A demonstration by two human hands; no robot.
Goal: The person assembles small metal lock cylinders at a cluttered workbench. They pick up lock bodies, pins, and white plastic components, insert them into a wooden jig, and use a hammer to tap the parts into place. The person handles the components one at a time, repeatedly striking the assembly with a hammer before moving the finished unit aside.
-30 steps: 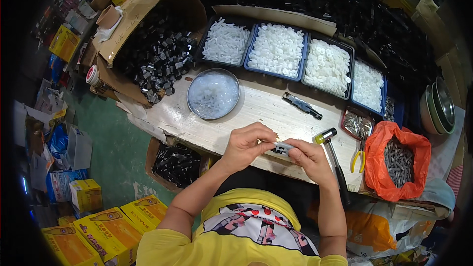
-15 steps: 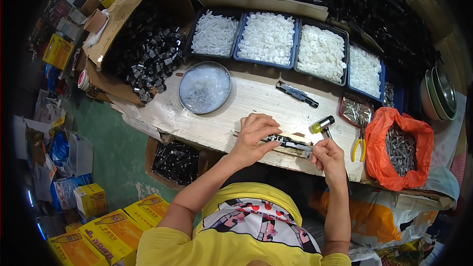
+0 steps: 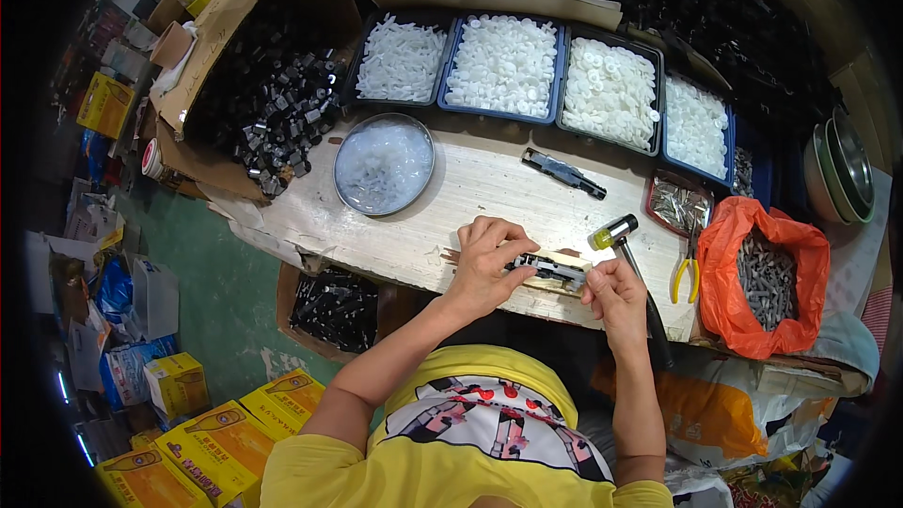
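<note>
A slim black mechanical part with a grey strip along it lies on a pale wooden block at the table's near edge. My left hand grips the part's left end between thumb and fingers. At its right end, my right hand is closed in a pinch, fingertips close against the part; what they hold is hidden. Beside the right hand lies a hammer with a yellow-green face and a dark handle. A similar black part rests farther back on the table.
Several trays of white plastic pieces line the back. A round dish of clear pieces and a carton of black pieces stand left. Right are yellow-handled pliers, a small red tray and a red bag of grey parts.
My right hand has shifted slightly left, toward the part, and more of the hammer's handle shows beside it. The grey strip sits closer along the black part. My left hand keeps its grip.
</note>
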